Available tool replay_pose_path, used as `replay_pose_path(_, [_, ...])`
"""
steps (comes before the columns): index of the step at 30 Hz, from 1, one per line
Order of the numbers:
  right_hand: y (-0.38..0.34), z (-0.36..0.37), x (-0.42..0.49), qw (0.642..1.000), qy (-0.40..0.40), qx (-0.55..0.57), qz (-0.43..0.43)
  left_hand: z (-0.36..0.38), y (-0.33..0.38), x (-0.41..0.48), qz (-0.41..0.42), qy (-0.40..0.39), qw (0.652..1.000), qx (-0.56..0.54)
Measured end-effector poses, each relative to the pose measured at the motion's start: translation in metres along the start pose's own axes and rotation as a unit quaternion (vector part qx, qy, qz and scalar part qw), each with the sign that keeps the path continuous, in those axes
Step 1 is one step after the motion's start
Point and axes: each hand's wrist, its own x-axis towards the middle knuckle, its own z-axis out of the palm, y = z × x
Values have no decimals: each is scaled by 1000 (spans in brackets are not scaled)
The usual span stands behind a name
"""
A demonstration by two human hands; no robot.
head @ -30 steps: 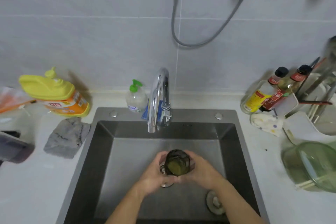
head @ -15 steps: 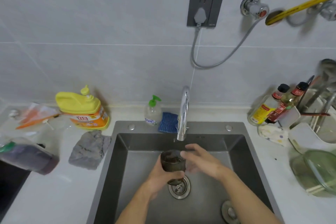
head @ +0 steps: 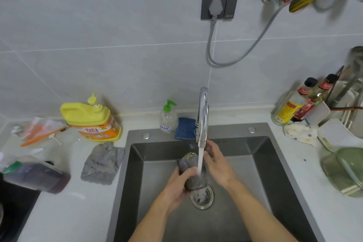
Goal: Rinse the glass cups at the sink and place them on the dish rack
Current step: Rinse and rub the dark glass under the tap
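Note:
My left hand grips a dark glass cup over the steel sink, the cup tilted with its mouth up and away from me. Water streams from the chrome faucet onto the cup's right side and my left fingers. My right hand lies against the cup's right side just below the spout, fingers fairly straight. The dish rack stands at the far right edge, partly cut off.
Sink drain lies below the cup. Left counter: yellow detergent jug, grey cloth, dark bottle, plastic bags. Soap pump and blue sponge sit behind the sink. Right: sauce bottles, green glass lid, patterned rag.
The water now runs, where no stream showed before. The cup has moved up under the spout and tilted. My right hand has shifted to the cup's right side. The view has tilted upward.

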Motion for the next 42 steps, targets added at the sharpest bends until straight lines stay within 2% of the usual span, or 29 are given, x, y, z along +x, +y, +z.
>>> replay_pose_path(2, [0,14,-12,997,-4,62,49,6,-1,1,-6,-2,1000,-15])
replay_pose_path(5, [6,31,-24,982,14,149,115,19,-4,1,-14,53,998,-12])
replay_pose_path(7, [12,43,-29,980,43,155,114,28,-8,4,-14,108,994,10])
replay_pose_path(10, [36,62,-33,986,76,130,69,35,-17,9,16,177,984,1])
replay_pose_path(12, [41,62,-36,988,82,124,52,38,-21,8,38,180,983,-5])
replay_pose_path(14, [33,53,-34,986,84,130,63,38,-24,5,30,136,990,-16])
replay_pose_path(17, [26,39,-14,962,86,220,134,37,-23,3,19,85,996,2])
replay_pose_path(20, [17,38,-9,956,97,182,210,40,-26,7,18,136,990,13])
replay_pose_path(22, [11,39,-23,970,106,123,179,46,-26,7,34,183,983,11])
replay_pose_path(24, [14,41,-33,984,83,106,112,47,-23,5,48,214,976,1])
replay_pose_path(26, [24,41,-35,984,37,148,91,45,-20,5,53,210,976,3])
replay_pose_path(29, [37,38,-28,932,10,337,135,43,-22,5,17,189,982,-17])
replay_pose_path(30, [37,39,-25,920,13,360,155,42,-26,7,15,195,981,-8])
replay_pose_path(31, [34,42,-21,917,23,361,168,42,-29,9,16,202,979,8])
replay_pose_path(34, [28,46,-20,949,74,206,227,43,-31,8,51,214,975,45])
replay_pose_path(36, [21,44,-31,966,83,145,199,42,-28,6,45,193,978,70])
replay_pose_path(38, [25,46,-38,985,56,104,126,38,-28,9,31,175,982,64])
replay_pose_path(40, [36,50,-38,992,12,95,88,36,-28,12,29,182,982,46])
replay_pose_path(42, [41,48,-32,977,18,193,85,38,-29,14,8,183,983,5])
